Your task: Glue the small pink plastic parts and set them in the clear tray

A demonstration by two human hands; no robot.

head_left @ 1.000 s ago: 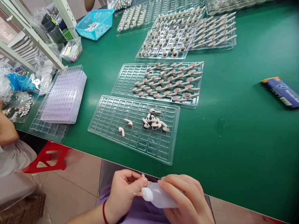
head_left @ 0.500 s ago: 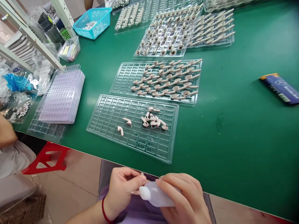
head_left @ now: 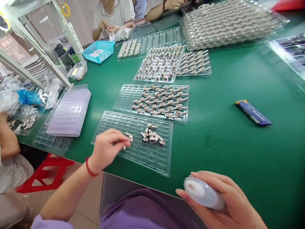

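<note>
My left hand (head_left: 107, 149) is over the near clear plastic tray (head_left: 145, 160), thumb and fingertips close together in a pinch. Whatever they may hold is hidden. By the fingertips lies a white earbud shell (head_left: 129, 136), and a second shell (head_left: 124, 147) is mostly covered by the hand. On the same tray, a small pile of earbud shells (head_left: 152, 135) lies to the right. My right hand (head_left: 228, 200) is wrapped round a translucent squeeze bottle (head_left: 205, 194) in front of the table edge, its white cap tipped up towards me.
Behind the near tray stands another tray (head_left: 124, 95) filled with earbud shells on its right. Further back are more filled trays (head_left: 159, 63), a large stack (head_left: 233, 25) and a blue basket (head_left: 102, 57). Purple trays (head_left: 69, 111) are left; a dark blue packet (head_left: 254, 113) is right. Co-workers sit around.
My left hand has moved from beside the bottle, up and left over the near tray. My right hand has carried the bottle right and turned its cap upward. The view has tilted up.
</note>
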